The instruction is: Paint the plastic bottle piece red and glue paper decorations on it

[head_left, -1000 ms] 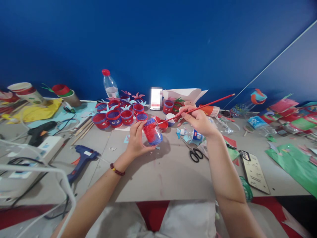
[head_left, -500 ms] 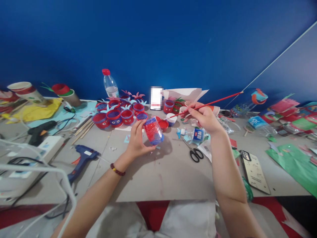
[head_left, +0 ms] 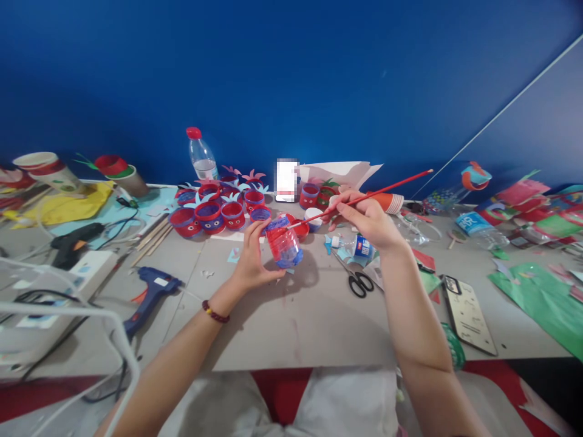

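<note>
My left hand (head_left: 252, 258) grips a cut-off clear plastic bottle piece (head_left: 285, 246), tilted, with red paint round its side and blue at both ends. Part of its side is still see-through. In my right hand (head_left: 357, 212) is a long red paintbrush (head_left: 387, 186), held like a pen. Its tip lies against the red-painted side of the bottle piece. Just behind stand an open red paint pot (head_left: 301, 230) and a white lid or pot (head_left: 313, 218). Several finished-looking red and blue cups (head_left: 209, 216) with eyes and paper leaves cluster to the left.
Scissors (head_left: 359, 284) and a small water bottle (head_left: 355, 246) lie right of centre. A blue glue gun (head_left: 152, 291) and a power strip (head_left: 86, 291) are on the left. A phone (head_left: 286, 179) leans by the wall; a patterned phone (head_left: 469, 315) lies right.
My right hand has shifted slightly left and down, taking the brush tip from beside the paint pot onto the bottle piece. The bottle piece has turned a little in my left hand.
</note>
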The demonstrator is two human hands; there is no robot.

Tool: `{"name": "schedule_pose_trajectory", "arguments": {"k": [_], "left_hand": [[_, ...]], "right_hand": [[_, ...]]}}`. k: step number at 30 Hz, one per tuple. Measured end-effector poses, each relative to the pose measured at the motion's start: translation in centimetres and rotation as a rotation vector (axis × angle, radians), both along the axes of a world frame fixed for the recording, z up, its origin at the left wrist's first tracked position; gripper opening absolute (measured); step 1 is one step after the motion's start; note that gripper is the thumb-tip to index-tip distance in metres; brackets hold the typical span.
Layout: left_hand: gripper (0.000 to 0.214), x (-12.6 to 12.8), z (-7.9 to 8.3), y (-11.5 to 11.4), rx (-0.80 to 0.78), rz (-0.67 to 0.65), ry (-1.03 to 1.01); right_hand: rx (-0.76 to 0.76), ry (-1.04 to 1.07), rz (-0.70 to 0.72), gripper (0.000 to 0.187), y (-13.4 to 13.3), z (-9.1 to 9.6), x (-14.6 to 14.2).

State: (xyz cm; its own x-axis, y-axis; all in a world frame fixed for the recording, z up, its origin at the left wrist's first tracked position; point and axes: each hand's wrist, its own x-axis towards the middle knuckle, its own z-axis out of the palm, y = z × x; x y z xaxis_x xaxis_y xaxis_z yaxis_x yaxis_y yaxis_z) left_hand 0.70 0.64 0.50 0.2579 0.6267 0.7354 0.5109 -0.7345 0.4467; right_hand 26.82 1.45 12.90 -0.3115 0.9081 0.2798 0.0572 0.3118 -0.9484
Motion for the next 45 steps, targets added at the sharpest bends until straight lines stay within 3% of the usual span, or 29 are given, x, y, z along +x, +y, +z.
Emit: {"name": "schedule_pose_trajectory", "arguments": {"k": [11,16,21,27,36,45], "left_hand": [[0.111,0.0,0.1,-0.1,0.030,0.014,0.020],[0.111,0.0,-0.3,0.1,0.046,0.051,0.029],[0.109,0.1,-0.7,0.2,0.061,0.124,0.016],[0.108,0.1,-0.5,0.1,0.075,0.158,0.020],[0.108,0.2,-0.3,0.1,0.097,0.164,0.030],[0.109,0.0,-0.5,0.2,0.081,0.155,0.052]], "right_hand": [[0.016,-0.013,-0.083,0.037,0.6,0.1,0.8],[0.037,0.048,-0.115,0.032,0.8,0.0,1.5],[0.026,0.062,-0.057,0.024,0.4,-0.5,1.2],[-0.024,0.013,0.035,0.030,0.1,-1.3,-1.1],[0.064,-0.122,-0.113,0.037,-0.2,-0.6,-1.6],[0.095,-0.034,-0.188,0.040,0.1,-0.4,-0.5]]}}
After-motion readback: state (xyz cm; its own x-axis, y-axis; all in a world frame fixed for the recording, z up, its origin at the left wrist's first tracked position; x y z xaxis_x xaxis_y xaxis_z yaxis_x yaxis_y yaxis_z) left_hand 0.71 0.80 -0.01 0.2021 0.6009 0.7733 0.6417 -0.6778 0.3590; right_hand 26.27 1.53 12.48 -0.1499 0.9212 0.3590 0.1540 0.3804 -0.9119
